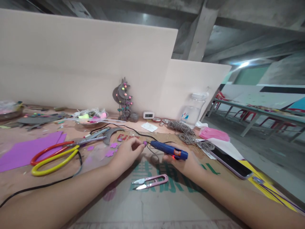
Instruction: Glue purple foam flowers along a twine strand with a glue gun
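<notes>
My left hand (130, 154) pinches a small purple foam piece (145, 143) between thumb and finger. My right hand (179, 162) is wrapped around a blue hot-glue pen (166, 149) with a glowing red light. The pen's metal tip points left and meets or nearly meets the purple piece. A thin grey cord (153, 152) curves down beneath the tip. Pink-handled thread snips (152, 182) lie on the cardboard (119, 203) between my forearms. Purple flower cutouts (110, 153) lie just left of my left hand.
Red-and-yellow-handled scissors (56, 157) rest by purple sheets (30, 149) on the left. At the back stand a moon-shaped ornament (124, 95), a small clock (148, 114) and a bottle (193, 109). Grey cord bundles (181, 127) and a phone (228, 160) are on the right.
</notes>
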A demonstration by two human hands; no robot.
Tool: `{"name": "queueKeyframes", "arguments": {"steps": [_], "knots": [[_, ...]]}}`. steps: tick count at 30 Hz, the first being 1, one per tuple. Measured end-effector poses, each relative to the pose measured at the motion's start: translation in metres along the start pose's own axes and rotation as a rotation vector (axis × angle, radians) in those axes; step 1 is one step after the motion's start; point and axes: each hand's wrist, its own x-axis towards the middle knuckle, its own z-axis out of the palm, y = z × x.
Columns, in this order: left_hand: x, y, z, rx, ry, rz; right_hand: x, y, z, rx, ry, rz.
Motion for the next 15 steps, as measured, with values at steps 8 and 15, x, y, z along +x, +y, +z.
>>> {"name": "queueKeyframes", "arguments": {"steps": [8,15], "knots": [[-0.0004,0.0,-0.0001,-0.01,0.012,0.016,-0.0004,-0.0071,-0.0008,-0.053,0.012,0.005],[-0.0022,0.0056,-0.0018,-0.008,0.0,0.014,0.0002,-0.0073,0.0001,-0.046,0.004,0.01]]}}
